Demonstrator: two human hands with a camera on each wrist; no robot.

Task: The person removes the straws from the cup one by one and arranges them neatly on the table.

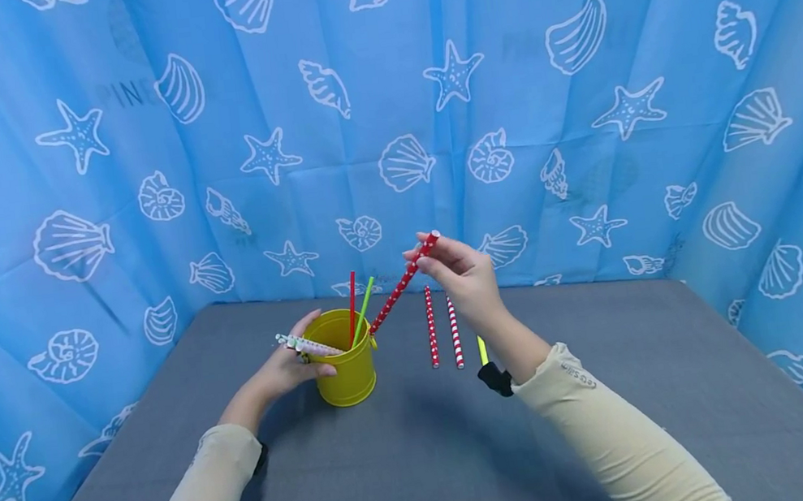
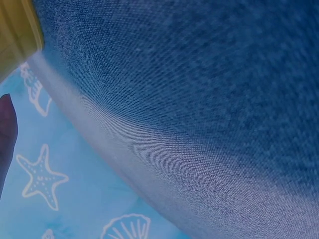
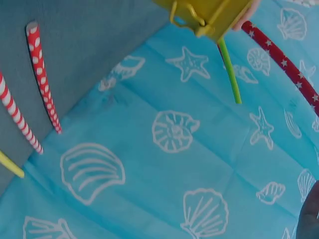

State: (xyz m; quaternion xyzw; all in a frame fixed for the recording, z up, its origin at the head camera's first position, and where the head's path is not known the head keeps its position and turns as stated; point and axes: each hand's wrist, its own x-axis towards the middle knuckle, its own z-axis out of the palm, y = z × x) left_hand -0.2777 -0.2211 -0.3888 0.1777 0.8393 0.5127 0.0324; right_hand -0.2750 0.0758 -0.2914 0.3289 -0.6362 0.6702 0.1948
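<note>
My left hand (image 1: 285, 373) grips a yellow bucket (image 1: 347, 380) from its left side, thumb across the front and fingers behind. In the bucket stand a thin red straw (image 1: 352, 309) and a green straw (image 1: 363, 312); a pale patterned paper straw (image 1: 316, 347) leans out over the left rim. Between thumb and fingers, my right hand (image 1: 466, 276) pinches the upper part of a red paper straw with white stars (image 1: 400, 287). That straw slants down to the left, its lower end right at the bucket's right rim. The right wrist view shows the starred straw (image 3: 284, 62) beside the bucket (image 3: 217, 17).
Right of the bucket, a red straw with white spots (image 1: 433, 337) and a red-and-white striped straw (image 1: 456, 338) lie on the grey table (image 1: 409, 462). A yellow straw (image 1: 482, 350) lies partly hidden by my right wrist. Behind hangs a blue shell-patterned curtain (image 1: 386, 105).
</note>
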